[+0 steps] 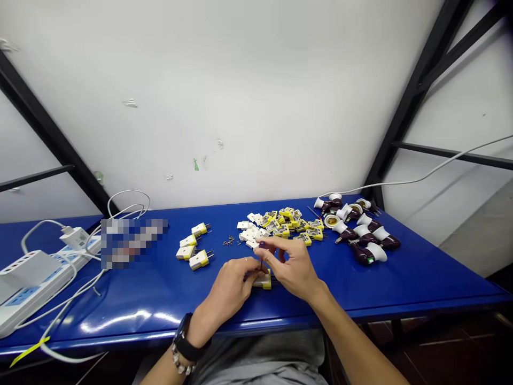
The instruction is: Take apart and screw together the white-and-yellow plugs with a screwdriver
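Observation:
A yellow-and-white plug (265,283) lies on the blue table near its front edge, its prongs pointing right. My left hand (232,283), with a watch and a beaded bracelet on its wrist, has its fingers closed over the plug's left part. Above it, my right hand (292,266) pinches a small screwdriver (262,245) with a dark handle. The thin shaft points down at the plug, and its tip is hidden by my left fingers. Loose screws (228,241) lie scattered behind my left hand. To the left sit several closed yellow-and-white plugs (199,260).
Behind my hands lies a pile of white covers (250,231) and open yellow plug halves (282,230). Several dark lamp holders (364,233) with white rims fill the right. White power strips (44,272) and tangled cables (76,291) occupy the left. A white wall rises behind the table.

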A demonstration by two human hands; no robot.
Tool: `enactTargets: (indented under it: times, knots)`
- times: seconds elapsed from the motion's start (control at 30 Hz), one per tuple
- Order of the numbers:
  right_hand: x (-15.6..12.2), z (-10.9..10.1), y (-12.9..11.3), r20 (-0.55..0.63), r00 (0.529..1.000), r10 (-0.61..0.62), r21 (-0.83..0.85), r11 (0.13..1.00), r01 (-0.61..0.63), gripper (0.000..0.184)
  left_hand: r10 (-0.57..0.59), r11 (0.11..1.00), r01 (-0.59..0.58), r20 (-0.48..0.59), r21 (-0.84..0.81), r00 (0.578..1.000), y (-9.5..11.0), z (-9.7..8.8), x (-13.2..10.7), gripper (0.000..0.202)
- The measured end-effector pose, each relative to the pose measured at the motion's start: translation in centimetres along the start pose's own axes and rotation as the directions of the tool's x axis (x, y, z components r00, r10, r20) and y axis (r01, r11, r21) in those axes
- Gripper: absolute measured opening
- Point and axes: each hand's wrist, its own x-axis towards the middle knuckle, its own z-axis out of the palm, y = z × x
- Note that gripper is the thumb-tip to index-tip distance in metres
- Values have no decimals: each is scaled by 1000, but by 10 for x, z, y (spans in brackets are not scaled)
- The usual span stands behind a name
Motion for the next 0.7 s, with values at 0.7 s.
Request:
enactTargets:
  times: [0.7]
  knots:
    - [14,-79,33,-202,965,166,-395,888,-236,23,-79,970,76,5,230,997,-13,-36,-28,19]
